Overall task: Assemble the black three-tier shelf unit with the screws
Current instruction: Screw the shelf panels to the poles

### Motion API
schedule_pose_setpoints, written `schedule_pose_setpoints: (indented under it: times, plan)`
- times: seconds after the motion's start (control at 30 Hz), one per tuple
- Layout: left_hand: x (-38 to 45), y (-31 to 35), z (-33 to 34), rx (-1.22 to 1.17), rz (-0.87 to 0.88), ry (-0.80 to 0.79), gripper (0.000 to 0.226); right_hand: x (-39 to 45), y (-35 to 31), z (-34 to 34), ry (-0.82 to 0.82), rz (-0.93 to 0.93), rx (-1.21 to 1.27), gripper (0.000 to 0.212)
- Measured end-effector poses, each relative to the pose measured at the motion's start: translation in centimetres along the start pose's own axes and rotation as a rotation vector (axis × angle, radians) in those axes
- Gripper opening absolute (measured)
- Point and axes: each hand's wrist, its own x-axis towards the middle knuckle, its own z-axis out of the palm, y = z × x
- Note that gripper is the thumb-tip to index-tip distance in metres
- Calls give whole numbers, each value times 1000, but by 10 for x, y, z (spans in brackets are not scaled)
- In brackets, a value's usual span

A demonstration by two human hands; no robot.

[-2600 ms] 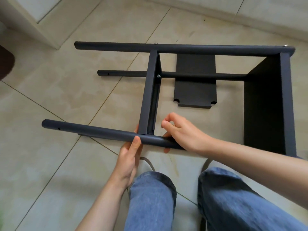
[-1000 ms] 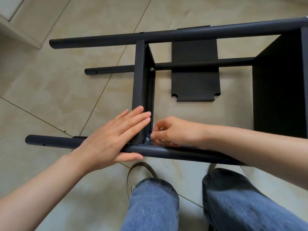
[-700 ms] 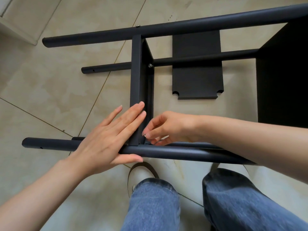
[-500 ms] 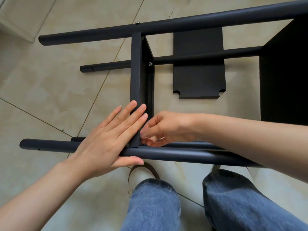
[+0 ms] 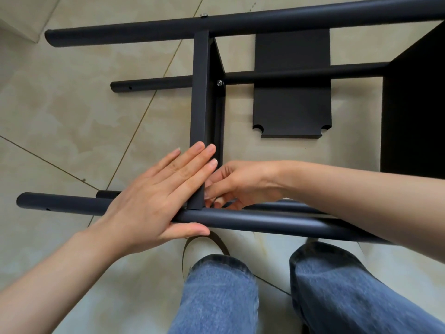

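While the left hand (image 5: 154, 198) lies flat with straight fingers pressed over the near pole (image 5: 265, 221) and the lower end of the middle shelf panel (image 5: 199, 116), its thumb tucked under the pole, the right hand (image 5: 237, 184) reaches in from the right just behind that panel, fingers curled together at the joint where panel meets pole; whatever they pinch there is hidden, so it cannot be told. The black shelf unit (image 5: 240, 20) lies on its side on the tiled floor (image 5: 72, 104), with the far pole running across the top of the view and a lower rear pole (image 5: 156, 84) beyond the panel, where a silver screw (image 5: 219, 83) shows at their joint. At the right, the end shelf (image 5: 414, 112) stands as a dark wall. A loose black shelf panel (image 5: 292, 112) with notched corners lies flat on the floor beneath the frame. Nearest the camera, two knees in blue jeans (image 5: 221, 297) sit below the near pole.
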Motion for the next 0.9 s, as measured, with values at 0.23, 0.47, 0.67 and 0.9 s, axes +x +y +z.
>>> schedule_pose_setpoints:
  times: [0.23,0.47,0.67,0.9]
  plan:
    - [0,0,0,-3,-2,12,88,2,-3,1,50,24,-109,15]
    - [0,1,1,6,-6,11,88,6,1,5,99,40,-158,16]
    - [-1,1,1,1,-5,13,88,7,4,6,105,24,-86,9]
    - [-1,0,2,1,-3,16,88,-1,-1,2,76,39,-57,16]
